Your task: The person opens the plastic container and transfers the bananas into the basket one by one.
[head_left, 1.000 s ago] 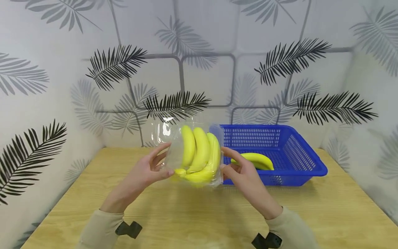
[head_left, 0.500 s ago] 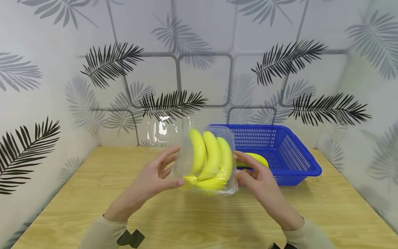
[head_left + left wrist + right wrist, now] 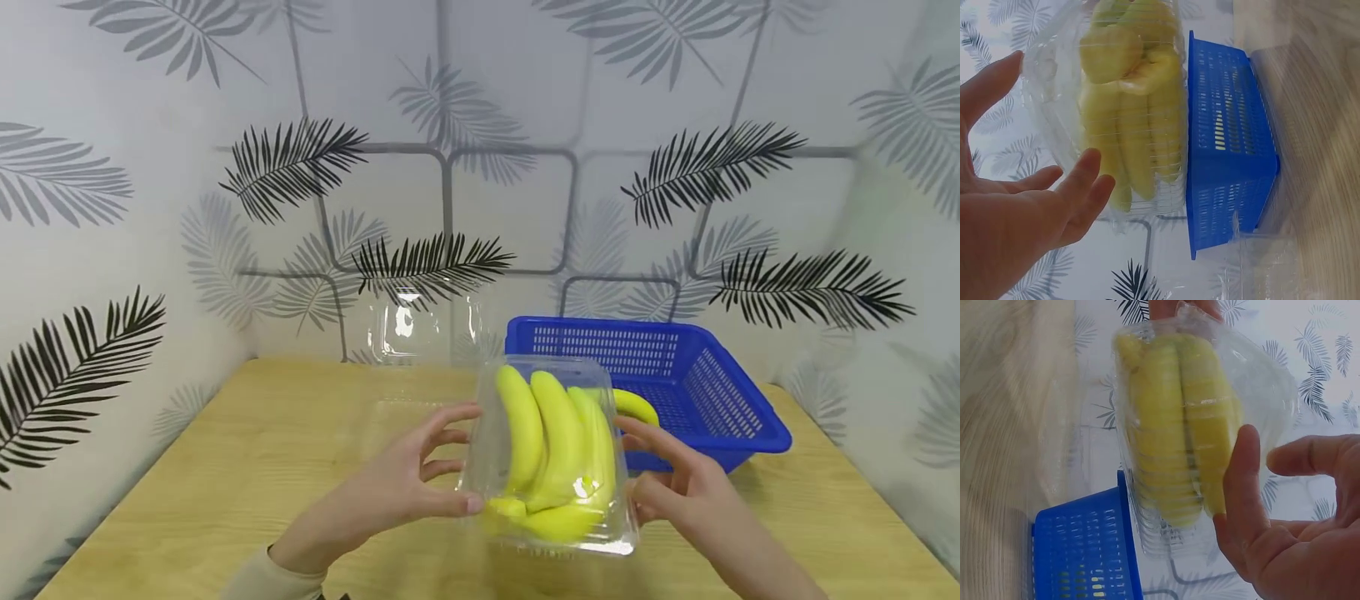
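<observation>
We are looking across the pale wooden table [image 3: 247,467], and what has changed over the last second is position: the clear plastic clamshell box of yellow bananas [image 3: 551,454] has come down and toward four o'clock, from head-height in front of the wall to just above the tabletop (its lower edge may already be touching; we cannot tell). We judge this as the box being lowered to rest in front of the blue perforated plastic basket [image 3: 697,383], which is sitting at two o'clock from the box and holding one loose yellow banana [image 3: 636,406].

The box is standing tilted, its open face turned toward us. Its long axis is running roughly from twelve o'clock to six, leaning slightly toward eleven at the top; the bananas are lying along it, tips up and the joined stem end down at six.

A second clear clamshell container [image 3: 408,329] is standing empty at the back wall, at eleven o'clock from the box.

Our left hand [image 3: 397,492] is holding the box's left edge, thumb tip pressing the lower corner and fingers spread behind it. Our right hand [image 3: 678,483] is bracing the right side with relaxed, nearly straight fingers and thumb, a wide hold rather than a pinch.
</observation>
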`<act>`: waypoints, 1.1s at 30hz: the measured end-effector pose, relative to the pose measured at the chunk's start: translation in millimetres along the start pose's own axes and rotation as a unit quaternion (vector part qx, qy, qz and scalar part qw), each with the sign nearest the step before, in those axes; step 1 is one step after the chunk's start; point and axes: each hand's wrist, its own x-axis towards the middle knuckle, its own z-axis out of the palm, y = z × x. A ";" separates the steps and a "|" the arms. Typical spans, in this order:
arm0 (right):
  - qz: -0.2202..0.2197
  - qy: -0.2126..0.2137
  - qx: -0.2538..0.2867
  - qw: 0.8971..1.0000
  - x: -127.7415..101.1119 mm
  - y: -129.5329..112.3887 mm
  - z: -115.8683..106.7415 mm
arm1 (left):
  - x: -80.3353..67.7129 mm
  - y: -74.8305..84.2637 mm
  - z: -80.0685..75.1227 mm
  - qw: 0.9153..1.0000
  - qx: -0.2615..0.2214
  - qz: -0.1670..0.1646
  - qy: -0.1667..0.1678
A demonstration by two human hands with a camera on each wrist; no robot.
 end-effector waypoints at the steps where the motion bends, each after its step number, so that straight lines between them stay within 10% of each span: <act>1: -0.003 -0.013 0.002 1.000 -2.0 2.2 -0.3 | -3.6 -0.3 1.4 1.000 0.002 -0.003 -0.002; 10: -0.044 -0.106 0.000 0.993 -10.3 6.4 -10.8 | -16.4 6.5 11.3 0.997 0.071 -0.002 -0.022; 33: 0.083 -0.193 -0.024 0.977 -12.9 15.4 -27.4 | -11.1 -14.9 25.6 0.994 0.072 -0.047 -0.062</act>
